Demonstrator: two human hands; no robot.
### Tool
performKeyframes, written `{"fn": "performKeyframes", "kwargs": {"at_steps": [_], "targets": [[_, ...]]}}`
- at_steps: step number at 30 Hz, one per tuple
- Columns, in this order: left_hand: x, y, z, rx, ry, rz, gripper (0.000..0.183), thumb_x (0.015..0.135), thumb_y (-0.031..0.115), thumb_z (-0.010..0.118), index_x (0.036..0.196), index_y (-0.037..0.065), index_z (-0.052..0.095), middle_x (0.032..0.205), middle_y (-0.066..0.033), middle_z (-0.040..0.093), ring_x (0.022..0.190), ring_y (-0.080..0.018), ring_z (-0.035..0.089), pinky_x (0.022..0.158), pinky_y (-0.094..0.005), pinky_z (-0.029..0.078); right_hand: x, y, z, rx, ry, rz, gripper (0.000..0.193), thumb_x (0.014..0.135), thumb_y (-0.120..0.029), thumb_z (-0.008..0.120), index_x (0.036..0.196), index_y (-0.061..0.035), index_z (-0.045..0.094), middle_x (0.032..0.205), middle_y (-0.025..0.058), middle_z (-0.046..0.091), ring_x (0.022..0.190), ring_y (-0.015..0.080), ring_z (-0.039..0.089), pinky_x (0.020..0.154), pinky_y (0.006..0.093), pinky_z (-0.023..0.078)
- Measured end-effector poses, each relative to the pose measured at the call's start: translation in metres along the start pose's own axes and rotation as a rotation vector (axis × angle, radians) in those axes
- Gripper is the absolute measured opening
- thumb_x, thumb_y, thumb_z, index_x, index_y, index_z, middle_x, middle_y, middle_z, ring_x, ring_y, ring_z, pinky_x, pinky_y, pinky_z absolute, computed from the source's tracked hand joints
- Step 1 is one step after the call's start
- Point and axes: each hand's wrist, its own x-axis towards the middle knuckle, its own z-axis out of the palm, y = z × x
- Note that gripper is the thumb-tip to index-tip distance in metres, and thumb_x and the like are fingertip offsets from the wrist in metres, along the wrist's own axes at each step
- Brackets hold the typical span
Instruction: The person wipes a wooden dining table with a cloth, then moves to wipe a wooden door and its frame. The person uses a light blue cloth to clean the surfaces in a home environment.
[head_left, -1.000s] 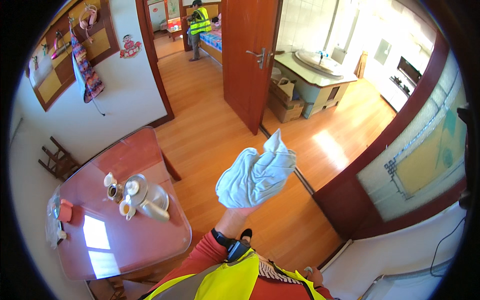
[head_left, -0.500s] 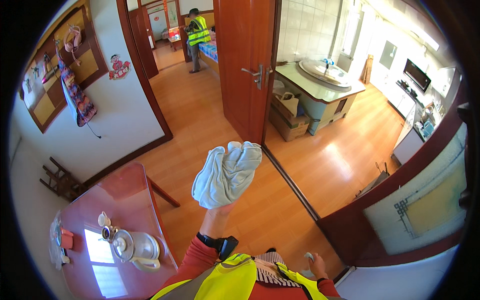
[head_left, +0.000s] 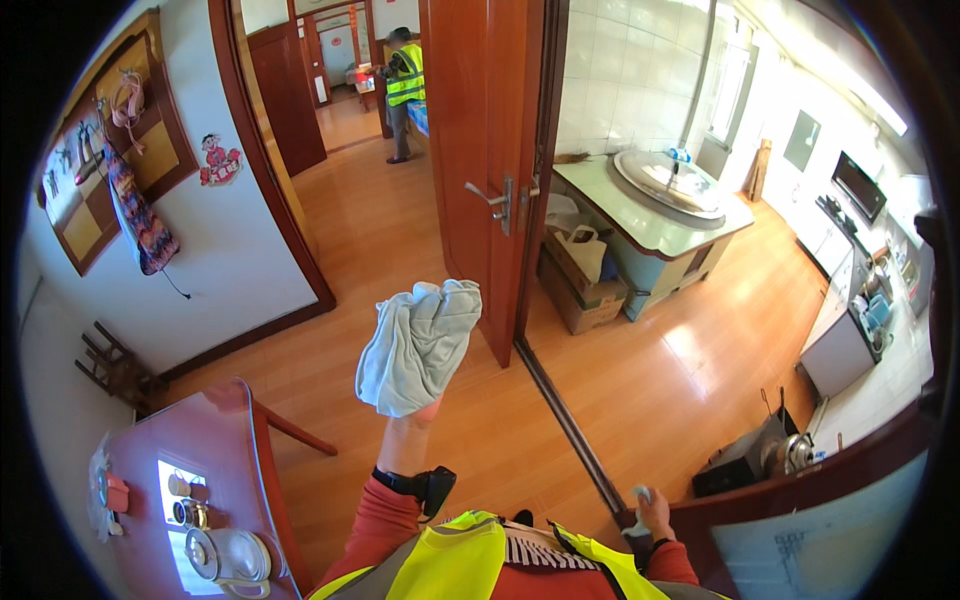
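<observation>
Head view: pale cloth point(head_left: 415, 350) shrouds the left hand point(head_left: 427, 409), left of the door's point(head_left: 480, 150) near foot; I cannot tell that grip. Nearer and right of the door, the right hand point(head_left: 655, 515) pinches a whitish item point(head_left: 640, 496)

A home: a glossy red table point(head_left: 210, 425) bears a clear, lidded pot point(head_left: 238, 556) near left, a red-brown wooden door point(head_left: 480, 120) stands open, and white kitchen units point(head_left: 835, 364) line the far right.

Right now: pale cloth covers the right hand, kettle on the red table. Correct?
Not quite: the head view shows the pale cloth covering the left hand, not the right hand. The kettle is on the red table, as you say.
</observation>
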Motion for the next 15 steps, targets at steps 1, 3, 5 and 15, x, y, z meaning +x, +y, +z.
{"fn": "performKeyframes", "kwargs": {"at_steps": [1,3,5,15], "targets": [[0.014,-0.005,-0.003,0.033,-0.016,0.019,0.041,0.104,0.027,0.035,0.119,-0.004,0.057,0.123,-0.0124,0.060,0.125,-0.0374,0.050,0.112,-0.0512,0.035,0.036,-0.009,-0.005,0.025,-0.007,-0.037,0.021,0.088,-0.020,0.061,0.100,-0.0024,0.061,0.088,0.0217,0.063,0.085,0.0417,0.061,0.070,0.0451,0.048],[0.042,-0.010,-0.011,0.077,-0.061,0.045,0.040,0.105,0.027,0.035,0.119,-0.003,0.057,0.123,-0.0120,0.060,0.124,-0.0368,0.051,0.111,-0.0508,0.037,0.108,-0.038,-0.010,0.125,-0.016,-0.005,0.021,0.090,-0.018,0.059,0.104,-0.0021,0.060,0.084,0.0182,0.062,0.078,0.0362,0.061,0.067,0.0418,0.047],[0.070,-0.013,-0.022,0.072,-0.025,0.053,0.039,0.105,0.027,0.035,0.120,-0.002,0.057,0.122,-0.0109,0.060,0.122,-0.0354,0.053,0.109,-0.0498,0.039,0.175,-0.083,-0.016,0.274,0.030,-0.134,0.023,0.093,-0.019,0.057,0.109,-0.0019,0.060,0.080,0.0131,0.061,0.072,0.0286,0.060,0.064,0.0389,0.047],[0.293,-0.004,-0.100,0.186,-0.063,-0.001,0.038,0.104,0.028,0.040,0.134,0.007,0.047,0.140,-0.0093,0.049,0.128,-0.0287,0.048,0.108,-0.0390,0.042,0.422,-0.389,-0.057,0.487,0.241,-0.605,0.031,0.095,-0.018,0.055,0.121,-0.0010,0.054,0.103,0.0151,0.061,0.092,0.0266,0.061,0.080,0.0352,0.048]]}}
